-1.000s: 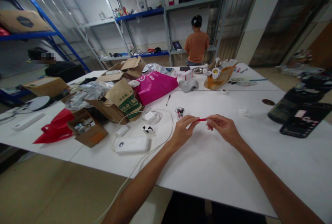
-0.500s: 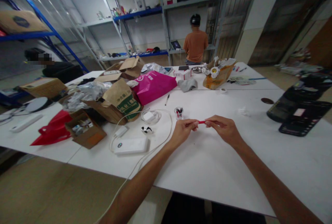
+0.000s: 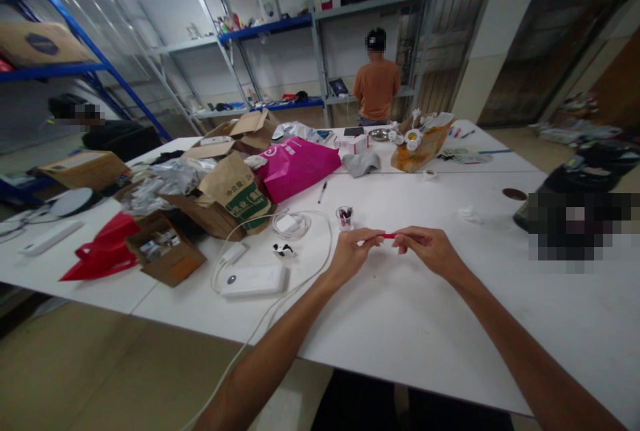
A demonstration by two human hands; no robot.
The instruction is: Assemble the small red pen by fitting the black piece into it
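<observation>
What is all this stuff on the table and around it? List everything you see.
Red stick-like item: one, red, pinched between both hands above the table.
Small clear cup: one, holds dark and red bits, just behind the hands.
White power bank: one, white, left of the hands, cable attached.
Coiled cable: one, white, by the cup.
Pink bag: one, mid-table.
Brown paper bag: one, green print, left of pink bag.
Red bag: one, left edge.
Open cardboard box: one, brown, beside red bag.
Table: white.
Person in orange shirt: one, at far shelves.
Left hand: grips the item's left end.
Right hand: grips its right end.
</observation>
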